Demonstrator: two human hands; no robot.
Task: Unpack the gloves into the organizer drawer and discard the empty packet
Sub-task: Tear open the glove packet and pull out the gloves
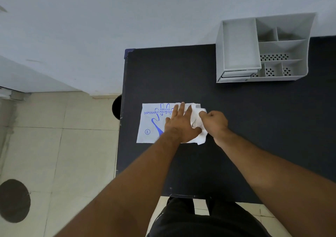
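Observation:
A white glove packet (pixel 151 124) with blue print of a hand lies flat on the dark table (pixel 254 127), near its left edge. My left hand (pixel 179 124) presses flat on the packet's right half, fingers spread. My right hand (pixel 214 122) is closed on a bunch of thin whitish gloves (pixel 198 122) sticking out of the packet's right end. The grey organizer (pixel 263 49) stands at the table's far right, with a shallow tray on top at its left and a drawer front (pixel 236 75) below that looks shut.
The organizer's right side has several open compartments with perforated floors. A wall runs behind the table. Left of the table is tiled floor with a dark round object (pixel 14 200) and another dark round shape (pixel 117 107) at the table's edge. My legs stand at the near edge.

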